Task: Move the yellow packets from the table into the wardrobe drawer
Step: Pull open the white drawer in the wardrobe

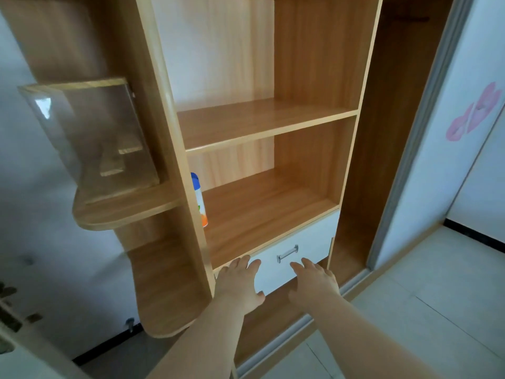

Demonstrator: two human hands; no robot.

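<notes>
The wardrobe's white drawer point(306, 242) with a metal handle point(287, 253) sits closed below the lower wooden shelf. My left hand point(240, 283) reaches toward the drawer's left end, fingers straight and spread, holding nothing. My right hand point(314, 280) is just below and right of the handle, fingers straight, also holding nothing. No yellow packets and no table are in view.
A blue-capped spray can point(200, 201) stands at the left of the lower shelf point(267, 209). Rounded side shelves point(123, 214) jut out on the left. A sliding door point(437, 160) with pink flowers stands at the right, and tiled floor point(410, 310) lies below it.
</notes>
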